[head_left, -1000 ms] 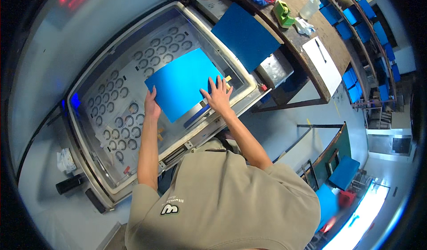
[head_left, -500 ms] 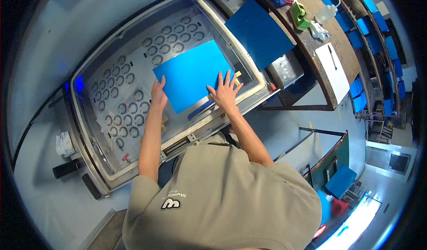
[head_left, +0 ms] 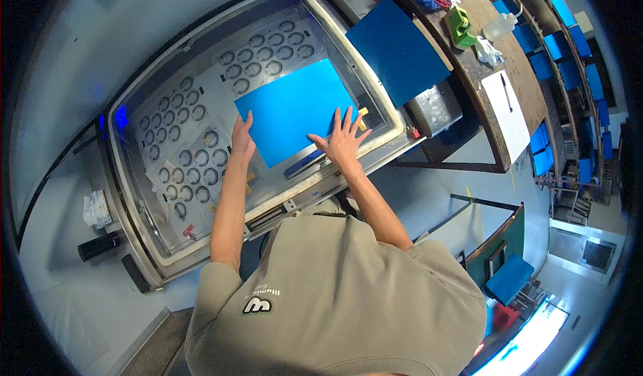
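Observation:
A flat blue rectangular sheet (head_left: 295,111) lies at a slant on the glass of a large framed table (head_left: 395,131). My left hand (head_left: 243,138) grips the sheet's left edge, its thumb along the edge and the other fingers partly hidden. On the right, my right hand (head_left: 343,145) rests with fingers spread across the sheet's near right corner. Beside that corner sits a small yellow tab (head_left: 364,111). Under the glass, a clear film (head_left: 184,128) carries groups of dark ring shapes, some covered by the sheet.
Another blue sheet (head_left: 400,51) lies off the frame's right side. The wooden table (head_left: 495,101) there holds a green tape dispenser (head_left: 459,28), a squeeze bottle (head_left: 501,26), and white paper with a pen (head_left: 506,93). Racks of blue sheets (head_left: 569,74) stand beyond. A red clamp (head_left: 189,230) is near left.
The whole view has shifted slightly. Both hands keep nearly the same places on the blue sheet, which stays almost still on the glass.

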Motion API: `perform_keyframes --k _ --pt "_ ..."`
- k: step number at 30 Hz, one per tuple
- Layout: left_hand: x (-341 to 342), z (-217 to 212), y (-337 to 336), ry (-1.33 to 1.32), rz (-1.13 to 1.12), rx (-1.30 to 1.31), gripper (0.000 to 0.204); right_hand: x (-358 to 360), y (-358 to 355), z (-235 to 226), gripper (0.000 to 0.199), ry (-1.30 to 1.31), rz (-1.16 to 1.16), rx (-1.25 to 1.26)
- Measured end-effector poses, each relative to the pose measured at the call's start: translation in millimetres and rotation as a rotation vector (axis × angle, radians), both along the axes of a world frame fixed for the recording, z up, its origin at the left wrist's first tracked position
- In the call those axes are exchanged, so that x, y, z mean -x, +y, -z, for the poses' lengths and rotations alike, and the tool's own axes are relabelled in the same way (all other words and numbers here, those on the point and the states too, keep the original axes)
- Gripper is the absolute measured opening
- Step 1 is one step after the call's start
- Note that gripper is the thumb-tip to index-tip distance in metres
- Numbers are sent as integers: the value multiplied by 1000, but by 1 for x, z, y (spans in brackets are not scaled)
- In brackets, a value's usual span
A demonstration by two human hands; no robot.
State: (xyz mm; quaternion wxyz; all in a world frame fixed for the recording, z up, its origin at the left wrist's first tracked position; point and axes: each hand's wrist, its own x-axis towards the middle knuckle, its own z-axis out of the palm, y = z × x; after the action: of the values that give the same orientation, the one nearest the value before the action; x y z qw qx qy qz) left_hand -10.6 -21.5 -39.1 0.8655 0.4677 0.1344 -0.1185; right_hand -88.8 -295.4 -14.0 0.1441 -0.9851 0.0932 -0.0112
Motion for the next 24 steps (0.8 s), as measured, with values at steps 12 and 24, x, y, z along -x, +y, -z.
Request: perform_keyframes --k 12,24 --pt "-26 -49 52 313 538 -1062 55 3 2 -3 112 -2 4 37" --pt "-142 -14 32 -347 189 -1681 60 1 1 -13 118 127 -15 67"
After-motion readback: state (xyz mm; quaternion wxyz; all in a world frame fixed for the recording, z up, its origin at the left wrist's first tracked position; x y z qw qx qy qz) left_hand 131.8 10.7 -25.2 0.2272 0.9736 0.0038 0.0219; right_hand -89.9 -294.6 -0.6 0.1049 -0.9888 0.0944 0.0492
